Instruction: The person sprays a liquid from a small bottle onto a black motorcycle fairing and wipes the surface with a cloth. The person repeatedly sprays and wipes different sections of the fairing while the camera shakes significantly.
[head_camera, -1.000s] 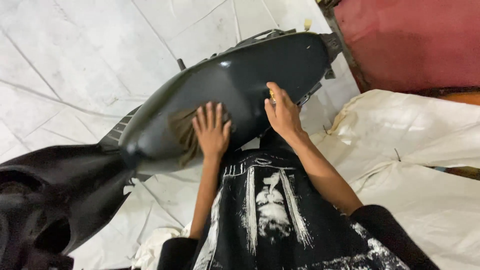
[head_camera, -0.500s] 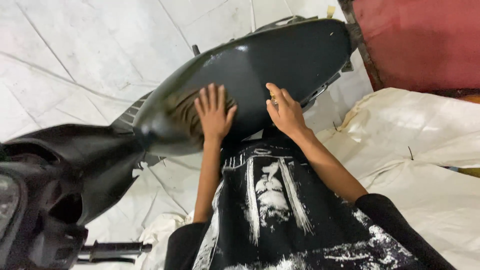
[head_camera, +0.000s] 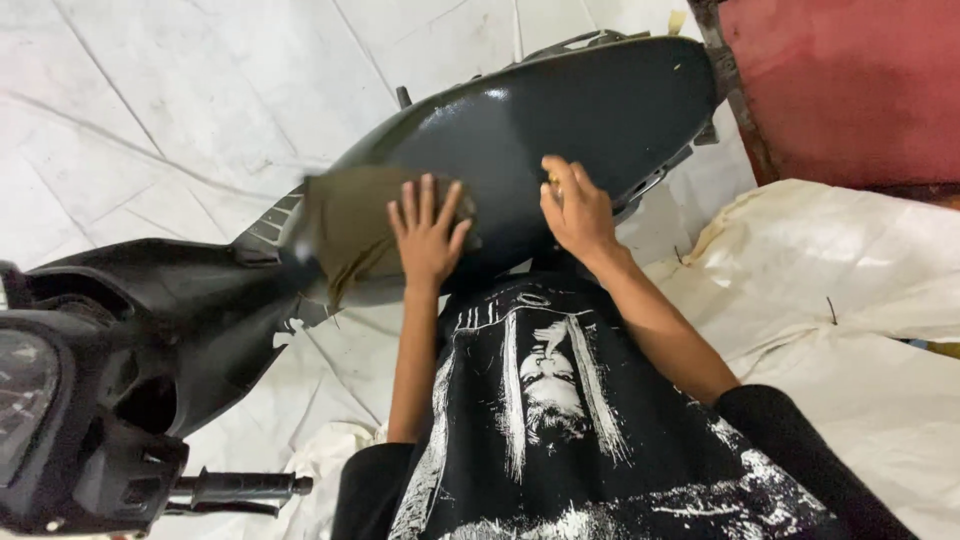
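Rubbing the dark panel (head_camera: 600, 110): left hand (head_camera: 428, 232) spread flat on the cloth (head_camera: 350, 225), right hand (head_camera: 577, 208) bracing nearby, fingers loosely curled. Likely needs steady pressing strokes.

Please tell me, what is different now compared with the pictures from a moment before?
The left hand has slid a brownish cloth further toward the front end of the black scooter seat, so more cloth shows beyond the fingers. The view dropped, bringing the handlebar grip into sight. The right hand stays flat on the seat.
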